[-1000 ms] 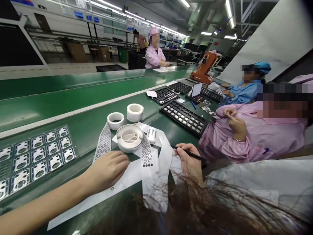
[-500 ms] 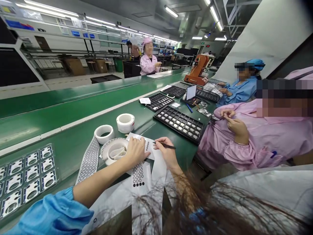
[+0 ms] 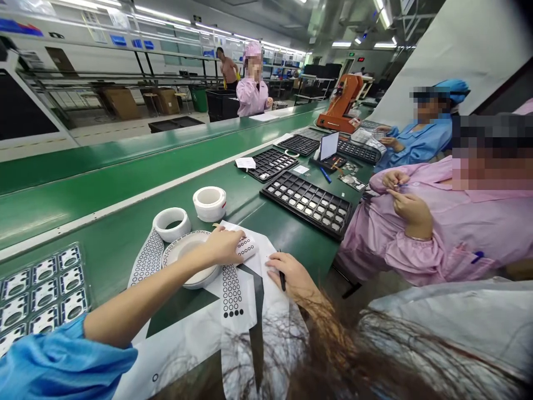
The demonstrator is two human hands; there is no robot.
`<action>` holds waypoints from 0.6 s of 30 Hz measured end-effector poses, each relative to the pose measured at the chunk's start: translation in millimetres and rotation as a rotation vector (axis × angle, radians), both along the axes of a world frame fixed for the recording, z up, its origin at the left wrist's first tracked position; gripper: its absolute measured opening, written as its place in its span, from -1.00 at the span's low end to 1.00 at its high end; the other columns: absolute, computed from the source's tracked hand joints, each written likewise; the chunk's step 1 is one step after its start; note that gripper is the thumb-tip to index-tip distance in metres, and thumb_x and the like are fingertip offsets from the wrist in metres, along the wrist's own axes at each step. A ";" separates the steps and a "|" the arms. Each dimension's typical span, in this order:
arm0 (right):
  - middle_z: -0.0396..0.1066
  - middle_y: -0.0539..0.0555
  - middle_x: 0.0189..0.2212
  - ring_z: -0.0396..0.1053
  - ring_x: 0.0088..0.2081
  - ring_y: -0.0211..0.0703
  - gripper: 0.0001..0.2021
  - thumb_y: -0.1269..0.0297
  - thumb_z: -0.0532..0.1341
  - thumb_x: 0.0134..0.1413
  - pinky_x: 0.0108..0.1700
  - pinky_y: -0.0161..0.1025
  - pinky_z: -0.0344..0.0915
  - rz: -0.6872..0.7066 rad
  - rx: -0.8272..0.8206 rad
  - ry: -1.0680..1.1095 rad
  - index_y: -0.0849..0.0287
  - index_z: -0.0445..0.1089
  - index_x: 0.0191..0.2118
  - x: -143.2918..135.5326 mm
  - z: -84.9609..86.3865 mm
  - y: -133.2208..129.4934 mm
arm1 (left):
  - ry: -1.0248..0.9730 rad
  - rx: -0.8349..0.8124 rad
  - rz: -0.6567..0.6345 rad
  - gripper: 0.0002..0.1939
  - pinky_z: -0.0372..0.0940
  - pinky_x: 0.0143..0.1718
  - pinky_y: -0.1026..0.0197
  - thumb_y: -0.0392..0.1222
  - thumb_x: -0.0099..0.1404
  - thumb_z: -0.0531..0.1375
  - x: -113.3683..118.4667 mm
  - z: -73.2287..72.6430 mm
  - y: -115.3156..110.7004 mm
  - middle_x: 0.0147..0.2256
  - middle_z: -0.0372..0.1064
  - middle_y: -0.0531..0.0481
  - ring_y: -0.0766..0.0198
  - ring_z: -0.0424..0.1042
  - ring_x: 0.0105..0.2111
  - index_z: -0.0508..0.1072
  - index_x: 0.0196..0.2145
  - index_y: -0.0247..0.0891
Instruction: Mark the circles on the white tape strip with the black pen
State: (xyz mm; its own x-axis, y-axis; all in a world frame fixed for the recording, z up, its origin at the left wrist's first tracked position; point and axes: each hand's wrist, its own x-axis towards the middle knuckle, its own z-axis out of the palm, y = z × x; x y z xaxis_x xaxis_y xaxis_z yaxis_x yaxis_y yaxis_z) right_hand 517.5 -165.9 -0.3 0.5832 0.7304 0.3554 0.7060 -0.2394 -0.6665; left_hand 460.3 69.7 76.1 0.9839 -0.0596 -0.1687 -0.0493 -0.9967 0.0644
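Head view: left hand (image 3: 222, 245) is reaching across a white roll (image 3: 189, 265) of sticker tape, fingers curled down and pressing on a small dotted sticker sheet (image 3: 246, 247) on the white paper (image 3: 266, 261); not gripping it, just resting on top. Right hand (image 3: 291, 275) is lying just beside it on the paper, closed around a black pen (image 3: 282, 279), tip pointing toward the person. A dotted strip (image 3: 231, 290) is hanging down from the roll, another strip (image 3: 145, 260) trailing left. Two smaller tape rolls (image 3: 171, 224) (image 3: 209, 203) are sitting behind on the green table (image 3: 104, 222). Black tray (image 3: 310, 203) is lying further right, near a co-worker in a pink sleeve (image 3: 400, 253).
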 end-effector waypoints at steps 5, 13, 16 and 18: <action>0.43 0.21 -0.04 0.50 -0.14 -0.15 -0.67 0.21 -0.11 0.39 -0.10 -0.16 0.49 -0.212 0.223 0.103 0.17 0.36 -0.04 8.0 15.9 -5.0 | -0.123 0.036 0.009 -0.58 0.18 0.11 -0.07 0.01 0.22 0.27 -13.9 5.3 -4.7 -0.15 0.51 -0.15 -0.01 0.45 -0.08 0.39 -0.05 -0.28; 0.39 0.17 -0.18 0.39 -0.10 0.05 -0.72 0.14 0.13 0.22 -0.02 0.04 0.39 -0.279 0.079 0.005 0.14 0.42 -0.05 -4.4 15.5 6.6 | -0.217 0.015 -0.296 -0.86 0.26 -0.06 0.04 -0.34 0.32 0.09 -42.7 -26.8 -64.5 -0.24 0.46 -0.12 0.07 0.42 -0.16 0.44 -0.24 -0.24; 0.37 0.23 -0.19 0.36 -0.16 0.22 -0.65 0.13 0.28 0.03 -0.10 0.21 0.36 -0.303 -0.046 -0.023 0.13 0.45 -0.05 -13.2 3.2 10.8 | -0.190 -0.016 -0.392 -0.93 0.31 -0.21 0.10 -0.28 0.27 0.15 -58.8 -51.7 -83.3 -0.36 0.44 -0.02 0.14 0.42 -0.31 0.44 -0.34 -0.18; 0.38 0.26 -0.20 0.35 -0.18 0.30 -0.68 0.23 0.30 -0.05 -0.13 0.29 0.32 -0.325 -0.079 -0.018 0.14 0.48 -0.11 -15.5 -3.3 11.9 | -0.190 -0.015 -0.396 -0.89 0.32 -0.19 0.12 -0.28 0.31 0.13 -64.0 -55.7 -82.4 -0.36 0.44 0.00 0.17 0.42 -0.31 0.44 -0.35 -0.15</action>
State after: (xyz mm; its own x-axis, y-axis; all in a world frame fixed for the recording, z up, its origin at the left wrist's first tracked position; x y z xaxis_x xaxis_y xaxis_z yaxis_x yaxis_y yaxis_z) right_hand 501.9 -154.0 -3.6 0.7844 0.5327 0.3177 0.5957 -0.5043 -0.6252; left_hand 396.3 -12.6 20.4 0.8980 -0.4397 0.0166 -0.4400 -0.8974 0.0320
